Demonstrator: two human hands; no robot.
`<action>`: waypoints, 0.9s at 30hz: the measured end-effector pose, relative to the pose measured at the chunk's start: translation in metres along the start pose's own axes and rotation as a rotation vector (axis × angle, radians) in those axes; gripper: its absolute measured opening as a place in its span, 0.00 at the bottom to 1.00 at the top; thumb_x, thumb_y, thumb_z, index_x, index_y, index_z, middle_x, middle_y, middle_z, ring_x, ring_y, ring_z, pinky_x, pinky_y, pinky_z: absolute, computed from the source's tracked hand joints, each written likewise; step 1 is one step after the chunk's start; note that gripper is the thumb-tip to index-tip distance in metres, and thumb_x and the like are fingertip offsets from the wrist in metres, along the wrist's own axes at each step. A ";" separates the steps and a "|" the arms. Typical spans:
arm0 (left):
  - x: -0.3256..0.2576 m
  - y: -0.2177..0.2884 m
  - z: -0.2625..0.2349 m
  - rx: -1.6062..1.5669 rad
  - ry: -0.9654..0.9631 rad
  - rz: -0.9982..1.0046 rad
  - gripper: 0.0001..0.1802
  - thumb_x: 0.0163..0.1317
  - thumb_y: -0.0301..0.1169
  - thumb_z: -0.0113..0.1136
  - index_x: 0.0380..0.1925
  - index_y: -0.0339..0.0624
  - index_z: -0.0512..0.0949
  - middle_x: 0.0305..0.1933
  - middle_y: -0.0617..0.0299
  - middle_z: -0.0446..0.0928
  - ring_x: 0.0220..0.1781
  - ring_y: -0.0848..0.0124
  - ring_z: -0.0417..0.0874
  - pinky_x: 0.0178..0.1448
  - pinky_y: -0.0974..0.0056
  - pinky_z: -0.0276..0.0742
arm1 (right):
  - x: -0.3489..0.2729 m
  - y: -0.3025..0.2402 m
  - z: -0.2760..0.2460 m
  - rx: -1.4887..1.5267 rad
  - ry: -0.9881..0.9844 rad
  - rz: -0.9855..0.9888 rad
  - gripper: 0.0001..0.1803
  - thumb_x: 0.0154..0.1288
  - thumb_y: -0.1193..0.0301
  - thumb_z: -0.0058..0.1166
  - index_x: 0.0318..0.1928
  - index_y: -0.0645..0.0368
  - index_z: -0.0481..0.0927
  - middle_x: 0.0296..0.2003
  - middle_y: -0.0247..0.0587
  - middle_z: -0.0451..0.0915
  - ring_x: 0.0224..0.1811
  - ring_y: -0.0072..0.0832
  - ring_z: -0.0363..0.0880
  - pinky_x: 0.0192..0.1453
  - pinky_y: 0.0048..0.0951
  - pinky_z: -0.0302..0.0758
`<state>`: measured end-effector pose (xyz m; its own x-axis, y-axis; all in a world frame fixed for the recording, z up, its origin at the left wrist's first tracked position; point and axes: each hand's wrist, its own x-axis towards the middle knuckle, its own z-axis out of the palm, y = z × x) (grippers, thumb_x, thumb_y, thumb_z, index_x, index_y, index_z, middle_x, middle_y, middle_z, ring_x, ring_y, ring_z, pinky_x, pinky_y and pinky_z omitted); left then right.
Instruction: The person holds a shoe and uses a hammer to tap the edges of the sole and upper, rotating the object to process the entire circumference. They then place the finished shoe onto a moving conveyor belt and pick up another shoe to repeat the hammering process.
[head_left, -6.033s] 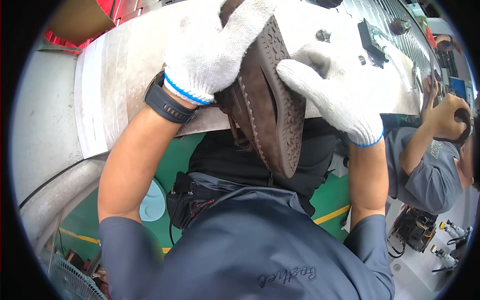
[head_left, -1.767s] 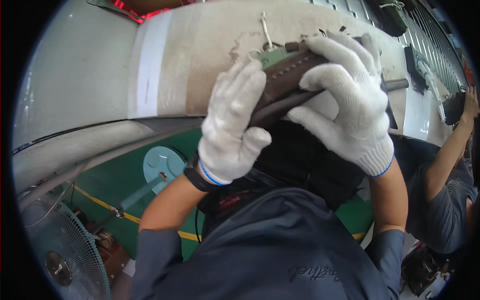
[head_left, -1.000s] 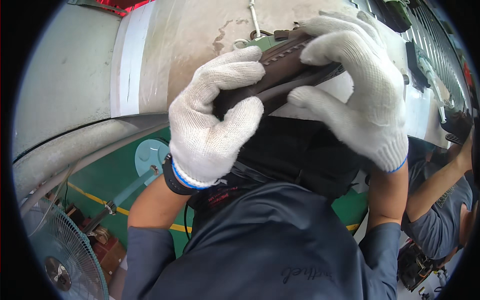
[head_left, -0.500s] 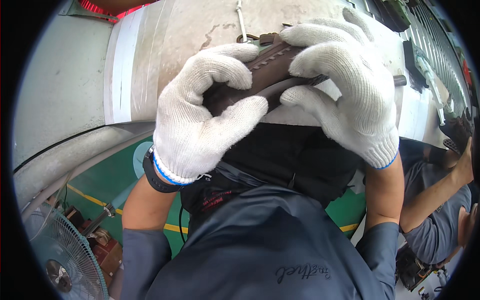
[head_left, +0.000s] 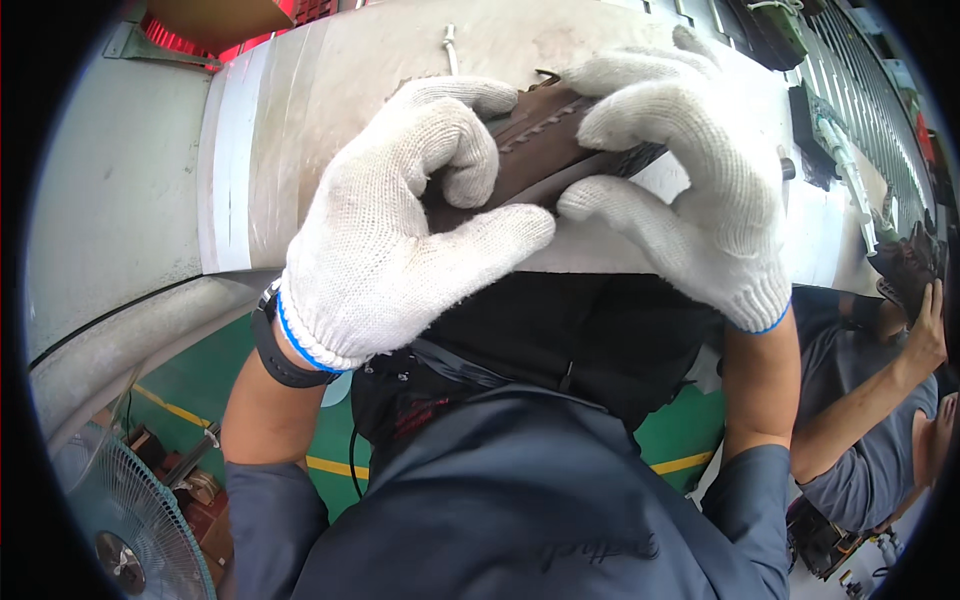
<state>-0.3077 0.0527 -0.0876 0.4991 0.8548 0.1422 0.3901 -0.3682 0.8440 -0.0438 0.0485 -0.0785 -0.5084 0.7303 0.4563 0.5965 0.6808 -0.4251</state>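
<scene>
Between my two gloved hands lies a brown shoe (head_left: 545,135) with a stitched seam, tilted on its side above the worktable (head_left: 330,110). My left hand (head_left: 415,195), in a white knit glove, curls its fingers round one end, with the thumb along the lower edge. Around the other end, my right hand (head_left: 680,150) holds with bent fingers above and the thumb below. Both ends of the shoe are partly hidden by the gloves. A white cord (head_left: 450,48) lies on the table just beyond the shoe.
On the right runs a ribbed conveyor (head_left: 850,85) with a dark block and a pale tool (head_left: 845,165) near it. Farther right, a co-worker's hand (head_left: 925,330) holds a dark shoe (head_left: 905,270). A fan (head_left: 120,520) stands at lower left, beside a metal rail (head_left: 150,310).
The shoe has turned slightly in my hands, showing more of its side. My left hand has shifted a little, its thumb reaching farther right. The co-worker's shoe has moved slightly left.
</scene>
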 end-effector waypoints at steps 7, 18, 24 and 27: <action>0.016 -0.001 -0.002 -0.134 -0.098 -0.067 0.24 0.59 0.30 0.79 0.28 0.42 0.66 0.72 0.36 0.79 0.66 0.66 0.78 0.70 0.58 0.74 | 0.005 -0.002 -0.009 0.064 -0.039 0.025 0.19 0.51 0.74 0.81 0.43 0.58 0.85 0.54 0.46 0.91 0.62 0.44 0.88 0.71 0.42 0.78; 0.025 0.002 0.003 -0.091 -0.093 -0.113 0.20 0.61 0.32 0.77 0.41 0.41 0.71 0.68 0.41 0.80 0.66 0.67 0.76 0.73 0.59 0.72 | 0.011 0.044 -0.041 0.234 -0.240 0.241 0.40 0.58 0.61 0.81 0.69 0.65 0.82 0.64 0.46 0.84 0.70 0.34 0.81 0.77 0.39 0.74; 0.022 -0.003 -0.001 -0.061 -0.124 -0.081 0.25 0.58 0.38 0.79 0.41 0.41 0.70 0.68 0.36 0.80 0.71 0.59 0.78 0.77 0.56 0.69 | 0.011 0.086 -0.039 0.562 -0.345 0.325 0.35 0.60 0.52 0.81 0.62 0.60 0.90 0.54 0.45 0.91 0.58 0.36 0.88 0.70 0.38 0.80; 0.020 -0.006 -0.002 -0.045 -0.119 -0.068 0.26 0.58 0.39 0.79 0.41 0.42 0.69 0.71 0.35 0.79 0.73 0.58 0.77 0.78 0.55 0.68 | 0.015 0.094 -0.029 0.444 -0.364 0.205 0.37 0.56 0.48 0.81 0.62 0.55 0.91 0.56 0.46 0.92 0.62 0.39 0.88 0.73 0.40 0.79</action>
<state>-0.3022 0.0725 -0.0891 0.5619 0.8269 0.0236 0.3926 -0.2917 0.8723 0.0227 0.1213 -0.0886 -0.6369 0.7680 0.0679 0.4283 0.4257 -0.7971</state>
